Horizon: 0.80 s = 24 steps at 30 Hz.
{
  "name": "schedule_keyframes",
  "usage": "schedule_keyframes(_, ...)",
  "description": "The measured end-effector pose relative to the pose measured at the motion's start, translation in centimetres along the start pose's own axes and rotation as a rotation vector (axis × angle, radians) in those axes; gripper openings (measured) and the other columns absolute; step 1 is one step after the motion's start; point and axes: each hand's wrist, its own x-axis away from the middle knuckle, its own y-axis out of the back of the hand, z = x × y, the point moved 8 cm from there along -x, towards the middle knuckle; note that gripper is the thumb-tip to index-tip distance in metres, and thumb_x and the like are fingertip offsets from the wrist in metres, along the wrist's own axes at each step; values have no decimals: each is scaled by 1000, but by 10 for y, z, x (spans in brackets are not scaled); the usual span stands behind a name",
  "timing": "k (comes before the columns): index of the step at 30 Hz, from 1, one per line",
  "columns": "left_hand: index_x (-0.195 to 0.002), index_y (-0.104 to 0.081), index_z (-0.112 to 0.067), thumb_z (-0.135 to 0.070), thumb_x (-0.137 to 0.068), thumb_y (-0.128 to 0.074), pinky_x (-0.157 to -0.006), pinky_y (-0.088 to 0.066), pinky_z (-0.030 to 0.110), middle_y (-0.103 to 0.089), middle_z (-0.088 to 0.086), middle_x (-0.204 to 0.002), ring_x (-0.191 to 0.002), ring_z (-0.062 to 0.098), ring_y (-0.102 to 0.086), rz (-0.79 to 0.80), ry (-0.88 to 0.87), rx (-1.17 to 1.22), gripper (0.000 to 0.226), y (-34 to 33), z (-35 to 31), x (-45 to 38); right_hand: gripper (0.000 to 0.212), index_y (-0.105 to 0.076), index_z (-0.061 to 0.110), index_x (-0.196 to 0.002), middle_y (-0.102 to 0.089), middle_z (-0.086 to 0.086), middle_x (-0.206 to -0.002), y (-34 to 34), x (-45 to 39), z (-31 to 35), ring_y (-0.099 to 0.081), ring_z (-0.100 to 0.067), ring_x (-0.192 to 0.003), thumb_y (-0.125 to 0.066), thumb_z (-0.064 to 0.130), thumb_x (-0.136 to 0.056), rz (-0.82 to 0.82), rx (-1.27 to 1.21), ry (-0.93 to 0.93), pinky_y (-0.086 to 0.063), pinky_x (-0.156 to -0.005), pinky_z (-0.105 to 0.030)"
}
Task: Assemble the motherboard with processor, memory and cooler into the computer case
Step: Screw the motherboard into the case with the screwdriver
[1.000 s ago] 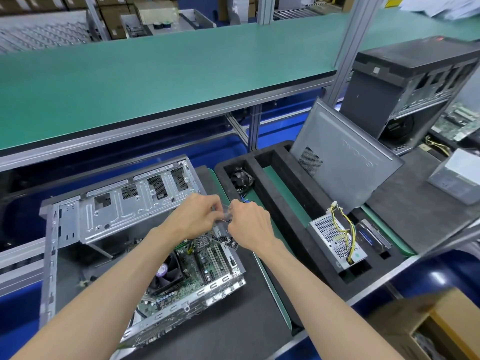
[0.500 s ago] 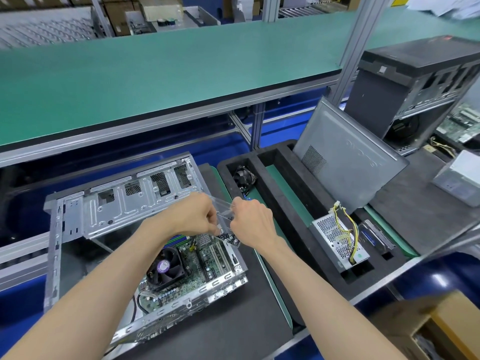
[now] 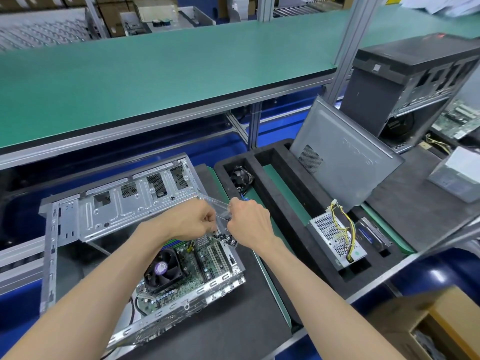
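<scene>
Both hands meet above the open computer case (image 3: 109, 229): the left hand (image 3: 192, 222) and right hand (image 3: 249, 224) pinch a clear plastic bag (image 3: 218, 211). Below them, the motherboard (image 3: 197, 266) with its cooler fan (image 3: 163, 268) sits inside.

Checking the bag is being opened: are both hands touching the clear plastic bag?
Touching: the head view shows left hand and right hand pinching the clear plastic bag.

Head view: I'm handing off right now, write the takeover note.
Left hand and right hand: both pinch a clear plastic bag holding a small circuit card, above the open computer case.
Done: motherboard with cooler sits inside the case.
Left: unbag the card. Power supply, small fan and side panel wait in the foam tray.
</scene>
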Motion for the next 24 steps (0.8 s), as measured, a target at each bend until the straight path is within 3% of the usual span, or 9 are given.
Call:
schedule_keyframes(2, -72, -56, -26, -23, -97, -55, -51, -39, 28, -61, -1, -62, -52, 13, -48, -66, 0, 271, 25, 3, 4, 4, 8, -51, 13, -87, -36, 5, -61, 0, 0, -1, -43, -24, -58, -53, 10, -80, 5, -3, 0, -17, -47, -29)
schedule_keyframes(6, -73, -41, -19, -11, -102, -37, -36, -17, 13, -24, -6, -52, -39, 9, -16, -112, -46, 1341, 30, 10, 10, 8, 12, -49, 15, -88, -37, 5, -61, 0, 1, -3, -44, -26, -61, -52, 8, -79, 16, -21, -16, -18, -48, -29)
schedule_keyframes(10, -71, -39, -20, -13, -92, -39, -30, -10, 15, -17, -10, -57, -43, 4, -10, -108, -90, 1877, 22, 13, 13, 10, 13, -44, 17, -81, -36, 4, -61, 2, 3, -12, -43, -30, -61, -52, 7, -78, 8, -55, -63, -20, -48, -32)
schedule_keyframes(15, -61, -37, -18, -19, -79, -40, -30, -11, 13, -20, -9, -53, -42, 4, -11, -170, -107, 1979, 18, 9, 14, 9, 19, -40, 20, -77, -37, 6, -61, 6, 7, -28, -44, -31, -63, -56, 16, -86, -15, -76, -104, -20, -49, -33)
schedule_keyframes(19, -56, -34, -20, -18, -83, -48, -33, -11, 13, -20, -8, -50, -40, 6, -12, -310, 49, 1810, 31, 2, 26, 8, 20, -52, 15, -86, -64, -12, -82, 14, 14, -52, -44, -31, -69, -42, 31, -83, -55, -122, -169, -31, -59, -38)
schedule_keyframes(24, -52, -35, -24, -15, -92, -51, -33, -16, 13, -23, -7, -47, -37, 8, -14, -425, 192, 1540, 44, -10, 32, 3, 16, -58, 15, -95, -68, -13, -91, 12, 29, -106, -61, -38, -87, -47, 11, -83, -47, -116, -321, -40, -64, -38)
